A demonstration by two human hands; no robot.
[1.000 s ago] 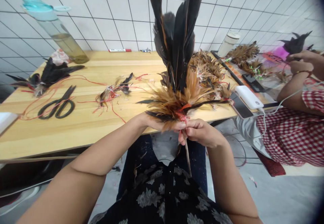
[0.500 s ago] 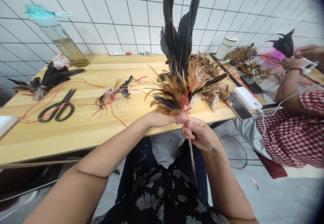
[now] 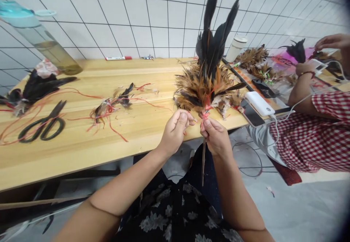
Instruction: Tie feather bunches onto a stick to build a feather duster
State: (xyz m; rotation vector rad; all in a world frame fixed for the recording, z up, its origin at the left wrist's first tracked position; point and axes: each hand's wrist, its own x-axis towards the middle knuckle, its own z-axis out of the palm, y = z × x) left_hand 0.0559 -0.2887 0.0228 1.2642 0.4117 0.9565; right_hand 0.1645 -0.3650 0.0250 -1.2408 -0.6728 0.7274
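Observation:
My right hand [image 3: 218,136] is closed around the bound base of a feather duster [image 3: 212,88], its brown feathers and long black plumes pointing up and away from me. Red string [image 3: 206,110] wraps the base, and a thin wooden stick [image 3: 203,165] extends below my hand. Just left of the binding, my left hand [image 3: 174,129] is pinched on red string, with short ends showing by the fingers. Scissors [image 3: 43,125] lie on the table at the left. Between them and my left hand sits a small clump of feather scraps and red string [image 3: 108,107].
A bundle of black feathers [image 3: 35,88] and a tilted water bottle [image 3: 43,41] are at the left of the wooden table [image 3: 131,132]. A marker [image 3: 118,58] lies near the wall. At right are a white power bank [image 3: 259,103], a phone [image 3: 253,117] and a co-worker's arm [image 3: 302,85].
My left hand has come off the feathers and moved to the left of the binding, fingers pinched. My right hand now grips the base. The view has shifted to the right.

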